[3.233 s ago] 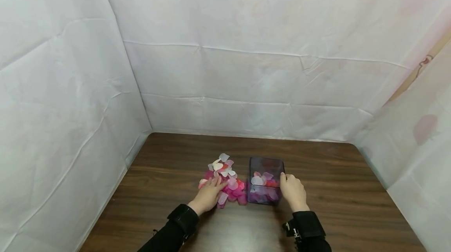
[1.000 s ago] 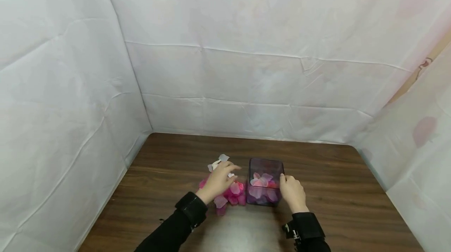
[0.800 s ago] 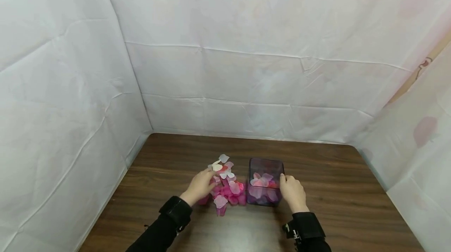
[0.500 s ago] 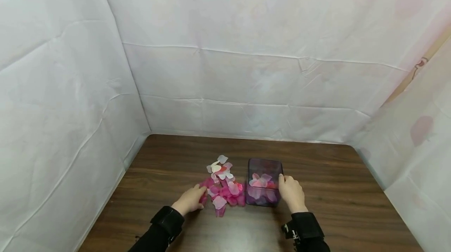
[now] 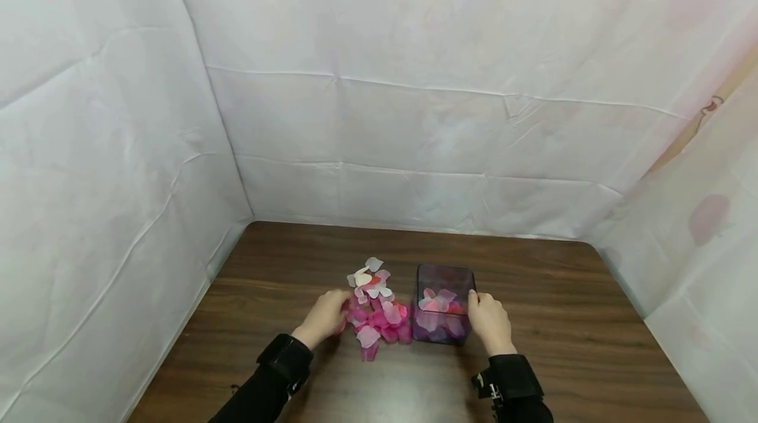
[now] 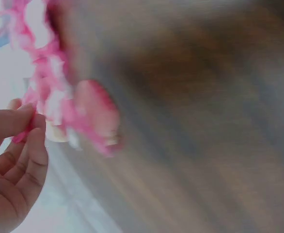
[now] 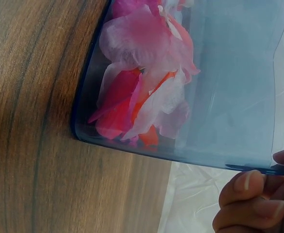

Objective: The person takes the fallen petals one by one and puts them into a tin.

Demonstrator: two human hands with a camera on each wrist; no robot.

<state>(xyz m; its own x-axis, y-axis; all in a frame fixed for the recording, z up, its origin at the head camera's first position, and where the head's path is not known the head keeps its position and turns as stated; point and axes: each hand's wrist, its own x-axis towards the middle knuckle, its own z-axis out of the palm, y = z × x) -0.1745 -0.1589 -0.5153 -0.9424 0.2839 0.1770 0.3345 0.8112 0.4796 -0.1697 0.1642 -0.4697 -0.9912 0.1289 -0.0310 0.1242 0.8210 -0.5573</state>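
Loose artificial petals [image 5: 387,329] in pink, magenta, red and white lie in a pile on the wooden table. At the pile's left edge, my left hand [image 5: 324,315] pinches a magenta petal [image 6: 21,137] between thumb and fingers, best seen in the blurred left wrist view. A clear purple-tinted box [image 5: 445,276] stands just right of the pile. Several petals [image 7: 137,39] rest inside it, gathered at one end in the right wrist view. My right hand [image 5: 491,325] grips the box's right wall, thumb on one side and fingers [image 7: 251,182] on the other.
The dark wooden table [image 5: 562,331] has rounded far corners. White cloth [image 5: 414,120] hangs behind it and along both sides. A tan strip [image 5: 699,117] shows through a gap at the right.
My left hand has moved from over the petal pile to its left edge and has picked up a magenta petal. The right hand keeps its grip on the box, which stays in place.
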